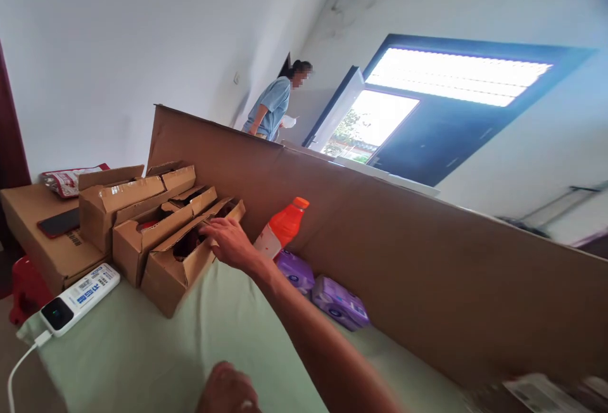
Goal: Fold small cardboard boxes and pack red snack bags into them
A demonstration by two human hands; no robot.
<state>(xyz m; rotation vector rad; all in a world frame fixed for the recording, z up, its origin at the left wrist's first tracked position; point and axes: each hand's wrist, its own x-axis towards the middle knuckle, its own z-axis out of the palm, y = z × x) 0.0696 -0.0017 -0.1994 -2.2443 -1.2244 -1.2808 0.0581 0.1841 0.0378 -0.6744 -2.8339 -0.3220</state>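
My right hand (228, 240) reaches across to the nearest of several narrow open cardboard boxes (164, 280). Its fingers look stretched out over the box's opening, touching or just above the edge, and I see nothing held in them. Dark contents inside that box are too shaded to name. At the bottom edge, my left hand (228, 391) is blurred and partly cut off, above the green cloth (156, 349); its grip is unclear. Just beyond my right wrist, an orange bottle (282, 226) stands beside two purple packs (339, 302).
A tall cardboard panel (403, 254) runs along the table's far side. At left are a white power bank (80, 299) with a cable, a phone (59, 223), a larger carton (33, 229) and a red-and-white bag (66, 182). Behind the panel, a person (270, 106) stands near an open door.
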